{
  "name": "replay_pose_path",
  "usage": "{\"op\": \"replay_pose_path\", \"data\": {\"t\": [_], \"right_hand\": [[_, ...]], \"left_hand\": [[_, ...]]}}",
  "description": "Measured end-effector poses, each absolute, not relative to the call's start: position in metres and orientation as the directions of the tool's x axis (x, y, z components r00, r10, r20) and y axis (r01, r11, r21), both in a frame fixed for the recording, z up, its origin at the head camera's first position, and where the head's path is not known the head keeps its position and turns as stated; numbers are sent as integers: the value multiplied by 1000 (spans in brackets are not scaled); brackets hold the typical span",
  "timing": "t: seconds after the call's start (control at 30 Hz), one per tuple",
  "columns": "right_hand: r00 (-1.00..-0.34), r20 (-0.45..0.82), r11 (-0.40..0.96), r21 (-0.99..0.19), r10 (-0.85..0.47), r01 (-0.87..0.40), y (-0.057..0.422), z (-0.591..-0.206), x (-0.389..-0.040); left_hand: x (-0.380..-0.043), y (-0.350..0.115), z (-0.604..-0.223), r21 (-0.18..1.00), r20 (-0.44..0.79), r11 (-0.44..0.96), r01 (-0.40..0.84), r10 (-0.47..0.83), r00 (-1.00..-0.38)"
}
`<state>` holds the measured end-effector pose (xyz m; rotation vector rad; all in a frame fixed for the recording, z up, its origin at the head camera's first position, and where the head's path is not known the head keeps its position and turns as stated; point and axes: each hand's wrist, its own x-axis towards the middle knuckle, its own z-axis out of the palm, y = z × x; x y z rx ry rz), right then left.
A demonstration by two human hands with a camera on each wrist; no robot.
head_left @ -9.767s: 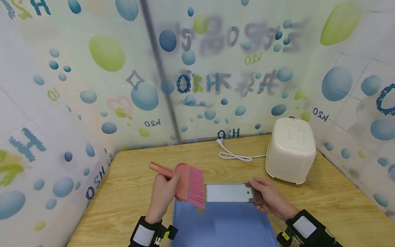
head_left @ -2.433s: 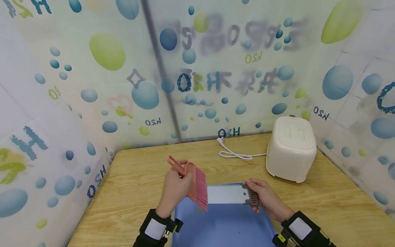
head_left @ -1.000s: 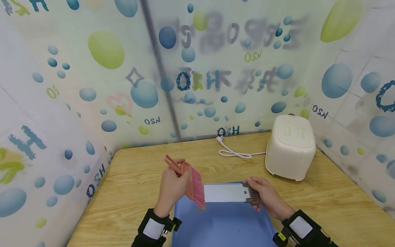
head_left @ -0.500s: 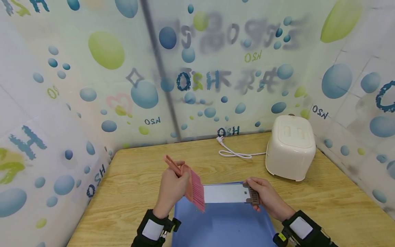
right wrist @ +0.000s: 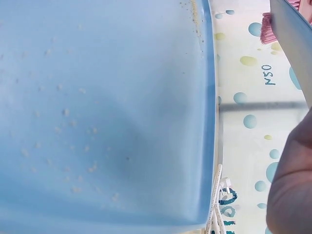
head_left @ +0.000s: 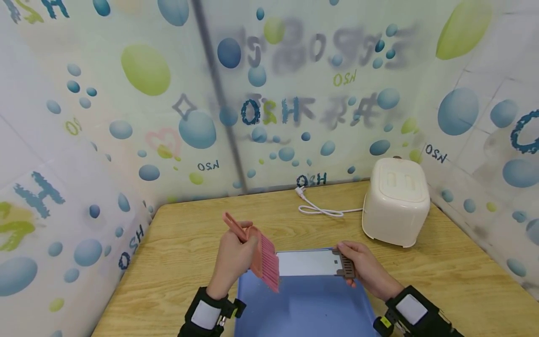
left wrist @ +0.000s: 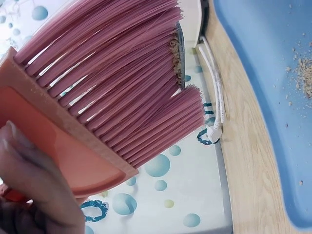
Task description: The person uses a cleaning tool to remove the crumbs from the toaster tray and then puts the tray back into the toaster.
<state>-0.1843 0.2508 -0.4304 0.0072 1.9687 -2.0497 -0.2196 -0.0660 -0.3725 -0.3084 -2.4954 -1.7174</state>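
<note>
My left hand (head_left: 233, 260) grips a pink hand brush (head_left: 256, 262), thumb on its head. Its bristles press against the left end of a toaster's crumb tray (head_left: 307, 263), a flat pale metal plate with a slotted brown-grey grip. That grip is pinched in my right hand (head_left: 365, 267), which keeps the plate over the far side of a blue tray (head_left: 320, 306). In the left wrist view, a line of crumbs (left wrist: 176, 56) shows at the plate's edge beside splayed bristles (left wrist: 122, 68). More crumbs (left wrist: 306, 75) lie in the blue tray.
A cream toaster (head_left: 396, 203) stands at the back right of the wooden table (head_left: 177, 248). Its white cord (head_left: 322, 210) lies looped on the wood, ending in a plug (head_left: 300, 191). Patterned sheets (head_left: 290, 93) enclose the table's back and sides.
Since the oldest frame my left hand has moved right and changed its hold, thumb now on the brush's head. Lately the bristles have dipped slightly nearer me; the crumb tray has hardly moved.
</note>
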Motion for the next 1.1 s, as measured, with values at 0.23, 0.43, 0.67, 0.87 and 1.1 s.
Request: {"op": "replay_pose_path", "data": {"t": [0.23,0.43,0.67,0.87,1.1], "right_hand": [[-957,-199,-7,-979,-210,205,252,-432,-185],[-959,-191,-11,-980,-208,198,253,-432,-186],[-958,-199,-13,-978,-204,206,255,-432,-186],[-960,-191,-17,-980,-206,199,258,-431,-185],[-956,-212,-24,-975,-201,222,260,-431,-185]], "left_hand": [[-219,-67,-372,912,191,344,222,123,-974],[-218,-67,-371,908,203,345,239,139,-969],[-218,-69,-372,911,215,326,254,151,-965],[-219,-70,-373,910,235,315,270,146,-961],[-219,-72,-374,912,238,308,272,145,-960]]}}
